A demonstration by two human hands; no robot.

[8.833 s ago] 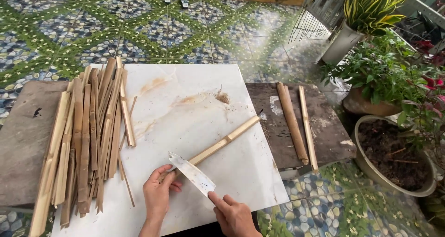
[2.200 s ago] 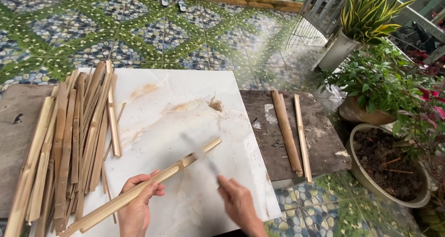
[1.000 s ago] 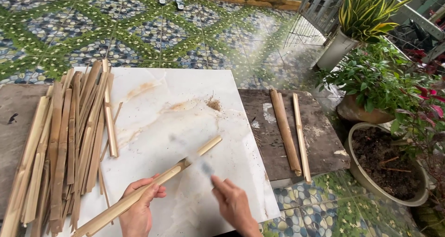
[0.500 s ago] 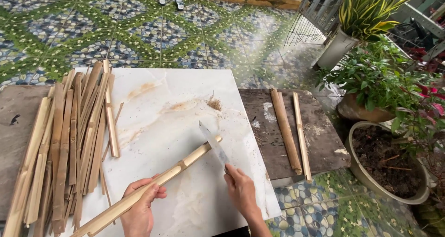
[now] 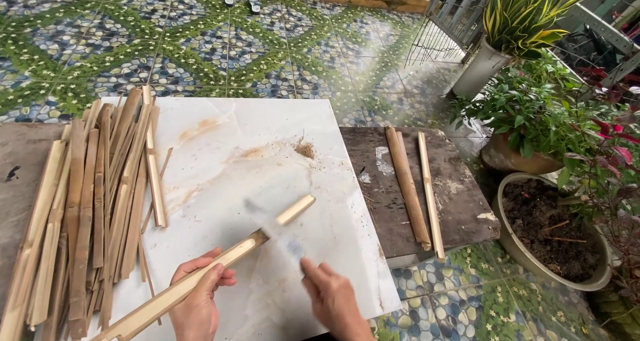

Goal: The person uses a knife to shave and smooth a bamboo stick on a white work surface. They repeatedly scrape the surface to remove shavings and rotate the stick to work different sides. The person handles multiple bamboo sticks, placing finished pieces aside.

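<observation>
My left hand (image 5: 198, 298) grips a long bamboo stick (image 5: 220, 264) that lies slantwise on a white marble slab (image 5: 253, 161), its far end pointing up and right. My right hand (image 5: 331, 300) holds a knife (image 5: 277, 231) whose blade is blurred with motion and crosses the stick near its upper third. A pile of several split bamboo strips (image 5: 87, 208) lies along the slab's left side.
Two more bamboo pieces (image 5: 417, 184) rest on a dark board (image 5: 460, 201) to the right of the slab. Potted plants (image 5: 533, 114) and a soil-filled bowl (image 5: 553, 238) stand at the right. Patterned pebble floor (image 5: 200, 41) lies beyond, with a pair of sandals (image 5: 241, 0) far off.
The knife has swung down from above the stick's far end onto the stick, and my right hand has drawn back toward me. The left hand keeps its hold.
</observation>
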